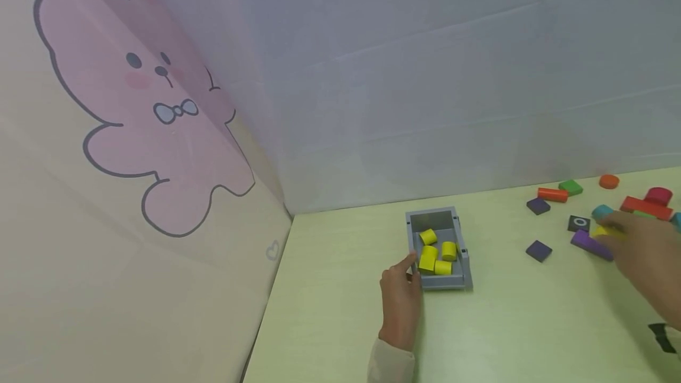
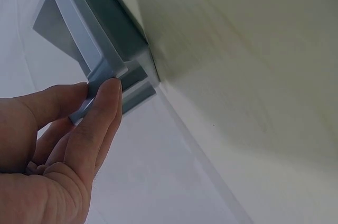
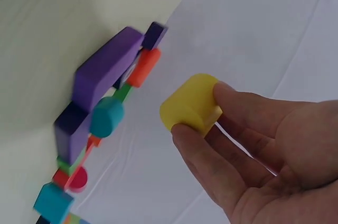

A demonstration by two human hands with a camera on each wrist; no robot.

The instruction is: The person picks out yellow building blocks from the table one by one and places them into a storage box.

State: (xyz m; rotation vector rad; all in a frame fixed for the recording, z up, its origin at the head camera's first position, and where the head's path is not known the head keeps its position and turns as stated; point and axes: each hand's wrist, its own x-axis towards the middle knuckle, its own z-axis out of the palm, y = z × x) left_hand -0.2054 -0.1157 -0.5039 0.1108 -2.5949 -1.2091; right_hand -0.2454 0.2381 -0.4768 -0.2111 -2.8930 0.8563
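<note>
A grey open box point(image 1: 440, 282) stands on the table with several yellow blocks point(image 1: 449, 251) inside it, some cylindrical. My left hand point(image 1: 400, 300) pinches the box's near left wall between thumb and fingers; the left wrist view shows this grip on the box's rim point(image 2: 87, 28) up close. Off to the right, my right hand point(image 1: 646, 256) holds a yellow block point(image 3: 190, 102) with a rounded side between thumb and fingertips, above the loose blocks. Beside that hand lie a long purple block point(image 1: 590, 245) and a turquoise block point(image 1: 602, 212).
Around the right hand are a red bar point(image 1: 646, 208), an orange-red cylinder point(image 1: 552, 195), a green block point(image 1: 570, 187), an orange disc point(image 1: 609, 181) and dark square tiles point(image 1: 539, 250). A pale fabric wall point(image 1: 425, 105) rises behind the table point(image 1: 330, 288).
</note>
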